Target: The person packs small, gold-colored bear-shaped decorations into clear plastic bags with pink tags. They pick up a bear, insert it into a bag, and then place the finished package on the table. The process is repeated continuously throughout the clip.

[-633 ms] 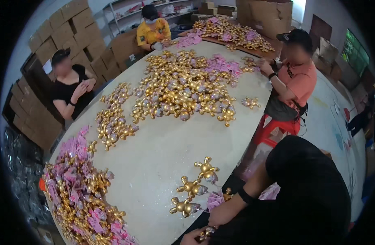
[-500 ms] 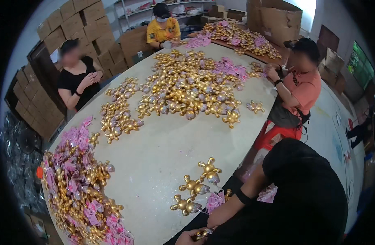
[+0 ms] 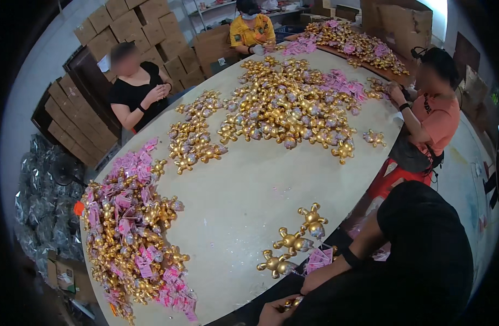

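Observation:
My left hand (image 3: 273, 313) is low at the table's near edge, its fingers closed around a small shiny gold figure (image 3: 294, 302) that shows only in part. Bent over the same spot, my right hand (image 3: 313, 278) has a black band at its wrist, and its fingers are hidden. Just beyond the hands, three gold bear-shaped figures (image 3: 291, 242) with clear, glittery ends lie in a slanting row on the table. Pink printed cards (image 3: 318, 259) lie between them and my right forearm.
A large heap of gold figures and pink cards (image 3: 124, 217) covers the table's left side. Another big heap (image 3: 287, 103) is at the middle. Three people sit around the pale table (image 3: 233, 190). Stacked cartons (image 3: 81, 119) and clear plastic bags (image 3: 40, 201) stand at the left.
The whole view has swung left, so the table and people sit further right in the picture. My hands stay together at the table edge with the gold figure.

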Action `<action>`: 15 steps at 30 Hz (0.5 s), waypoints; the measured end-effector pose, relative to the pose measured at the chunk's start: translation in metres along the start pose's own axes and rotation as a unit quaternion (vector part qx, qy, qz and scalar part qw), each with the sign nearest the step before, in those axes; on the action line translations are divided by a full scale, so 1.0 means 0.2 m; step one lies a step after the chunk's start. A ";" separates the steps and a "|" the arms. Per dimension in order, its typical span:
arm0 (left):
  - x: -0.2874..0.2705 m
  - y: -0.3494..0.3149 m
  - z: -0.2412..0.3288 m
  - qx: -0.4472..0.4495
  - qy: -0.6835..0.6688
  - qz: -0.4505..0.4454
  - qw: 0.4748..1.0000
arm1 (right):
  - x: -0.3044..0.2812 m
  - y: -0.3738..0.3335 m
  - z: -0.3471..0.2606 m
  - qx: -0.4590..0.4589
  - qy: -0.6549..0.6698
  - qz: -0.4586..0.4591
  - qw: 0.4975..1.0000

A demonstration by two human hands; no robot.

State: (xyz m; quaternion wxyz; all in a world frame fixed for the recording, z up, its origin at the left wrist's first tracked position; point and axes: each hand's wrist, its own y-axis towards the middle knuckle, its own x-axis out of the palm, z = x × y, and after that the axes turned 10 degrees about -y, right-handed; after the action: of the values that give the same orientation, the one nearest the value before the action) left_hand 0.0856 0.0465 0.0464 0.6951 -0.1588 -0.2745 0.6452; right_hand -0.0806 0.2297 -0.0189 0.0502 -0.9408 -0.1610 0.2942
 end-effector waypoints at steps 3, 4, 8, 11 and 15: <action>-0.02 0.03 -0.14 0.042 -0.087 0.001 0.995 | -0.05 0.01 -0.02 -0.002 0.037 0.011 0.999; -0.02 0.04 -0.16 0.037 -0.096 -0.002 0.995 | -0.06 0.01 -0.02 -0.013 0.019 -0.006 1.000; -0.02 0.06 -0.12 0.027 -0.085 -0.013 0.996 | -0.13 0.02 -0.02 -0.034 -0.010 -0.052 0.998; -0.02 0.09 0.03 0.050 -0.069 -0.028 0.996 | -0.23 0.02 -0.01 0.009 -0.012 -0.068 0.998; -0.26 0.13 0.01 0.088 0.007 0.092 0.992 | -0.44 0.08 -0.04 0.065 -0.023 0.098 0.993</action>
State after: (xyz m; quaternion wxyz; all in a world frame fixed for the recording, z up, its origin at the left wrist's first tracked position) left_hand 0.0630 -0.0022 0.0246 0.6460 -0.1266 -0.1959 0.7268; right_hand -0.1408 0.1854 0.0320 0.0785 -0.9399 -0.0499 0.3287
